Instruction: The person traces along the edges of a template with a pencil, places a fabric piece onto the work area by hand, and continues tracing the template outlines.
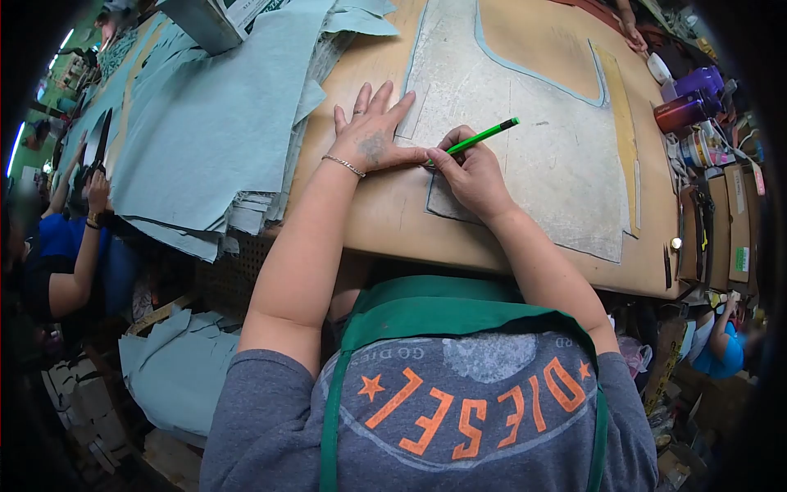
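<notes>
My left hand (373, 135) lies flat with its fingers spread, its fingertips at the left edge of a scratched grey pattern template (533, 156). Its thumb points right and meets the fingers of my right hand (475, 176). That hand pinches a green pencil (485, 136) with a black end, tilted up to the right. My fingers hide the pencil's lower tip, which is near the template's edge. Light blue material shows as a thin rim around parts of the template. A yellow strip (620, 123) lies along its right side.
A thick stack of light blue sheets (213, 123) covers the table's left, with a metal block (201, 25) on top. Bottles (684, 111) and boxes (720, 230) line the right side. Another person's hand (631, 33) is at the upper right; co-workers are left and right.
</notes>
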The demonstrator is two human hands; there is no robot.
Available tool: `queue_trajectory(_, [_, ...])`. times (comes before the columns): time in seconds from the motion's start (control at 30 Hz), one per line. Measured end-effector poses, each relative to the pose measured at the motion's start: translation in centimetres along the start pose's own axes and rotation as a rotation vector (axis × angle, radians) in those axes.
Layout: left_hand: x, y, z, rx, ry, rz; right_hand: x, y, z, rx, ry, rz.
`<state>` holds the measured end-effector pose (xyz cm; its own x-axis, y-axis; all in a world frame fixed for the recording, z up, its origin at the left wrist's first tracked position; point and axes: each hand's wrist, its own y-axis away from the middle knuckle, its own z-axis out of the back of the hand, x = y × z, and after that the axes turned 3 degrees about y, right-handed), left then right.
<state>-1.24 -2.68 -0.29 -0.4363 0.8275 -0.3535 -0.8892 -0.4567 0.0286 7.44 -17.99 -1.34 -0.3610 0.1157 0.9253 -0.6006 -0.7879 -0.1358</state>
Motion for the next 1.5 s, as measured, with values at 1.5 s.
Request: queue_trajectory(1.5, [-0.8,1.0,0.7,-0.019,0.033,0.002,-1.9,6.3,15.7,-0.463,-0.667,-0.278])
